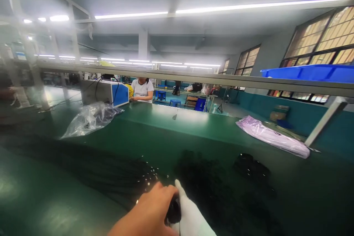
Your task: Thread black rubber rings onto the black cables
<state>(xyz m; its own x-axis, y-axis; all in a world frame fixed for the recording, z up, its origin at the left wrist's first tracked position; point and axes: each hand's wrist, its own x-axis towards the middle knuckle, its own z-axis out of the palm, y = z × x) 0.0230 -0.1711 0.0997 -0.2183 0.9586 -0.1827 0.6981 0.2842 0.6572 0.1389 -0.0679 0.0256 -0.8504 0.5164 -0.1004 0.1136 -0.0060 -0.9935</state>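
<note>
At the bottom centre, my bare left hand (151, 210) is closed around a small dark object (174, 211). My right hand (190, 212), in a white glove, presses against the object's other side with its fingers together. What the object is cannot be made out. Both hands are over the green table (155, 136). Long dark strands (102, 173) spread to the left of my hands, with small shiny specks near their end. A dark, fluffy pile (201, 173) lies just beyond my right hand, and another dark item (251, 167) rests farther right.
Clear plastic bag (92, 118) at back left, before a blue and grey machine (120, 94). Pink item in plastic (271, 136) at back right. Metal rail (193, 75) spans above the table, holding a blue tray (309, 73). A person (142, 90) is behind.
</note>
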